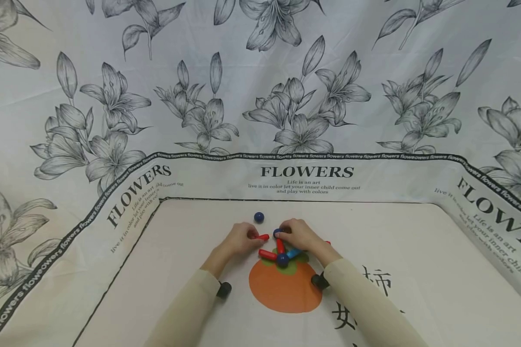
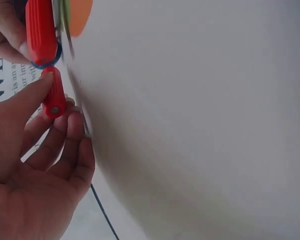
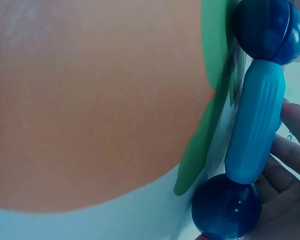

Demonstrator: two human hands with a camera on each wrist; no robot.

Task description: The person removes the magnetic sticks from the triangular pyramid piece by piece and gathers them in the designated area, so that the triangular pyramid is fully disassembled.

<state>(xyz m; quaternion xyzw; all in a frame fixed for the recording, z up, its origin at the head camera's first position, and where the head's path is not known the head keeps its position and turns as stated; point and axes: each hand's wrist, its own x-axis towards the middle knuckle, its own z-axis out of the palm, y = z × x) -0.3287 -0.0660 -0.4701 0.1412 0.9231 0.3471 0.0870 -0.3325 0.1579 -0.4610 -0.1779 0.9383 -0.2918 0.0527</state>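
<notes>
Nearest my camera, sleeves [image 1: 187,303] stretch from seven and five o'clock. My left hand [image 1: 240,239] pinches a red rod [image 1: 264,237], my right hand [image 1: 305,237] a blue ball [image 1: 276,232], twelve o'clock of the hub ball [image 1: 282,260]. Three rods [image 1: 267,255] look joined there; that red rod and the eleven-o'clock loose ball [image 1: 258,217] seem left.

A held rod [image 1: 264,237] lies between the left fingers [image 1: 253,230], just left of the pinched ball [image 1: 277,233] in the right fingers [image 1: 288,225]. Below that ball, on the person's side of the right fingers, a middle rod [image 1: 280,246] runs down to a hub ball [image 1: 282,260]. From the hub, a left rod [image 1: 267,255] reaches towards the left fingers; a right rod [image 1: 293,253] runs beneath the right fingers to an end ball [image 3: 226,206]. Beyond both sets of fingers sits a loose ball [image 1: 259,217]. A printed fruit [image 1: 285,289] lies before them on the table [image 1: 178,250].
</notes>
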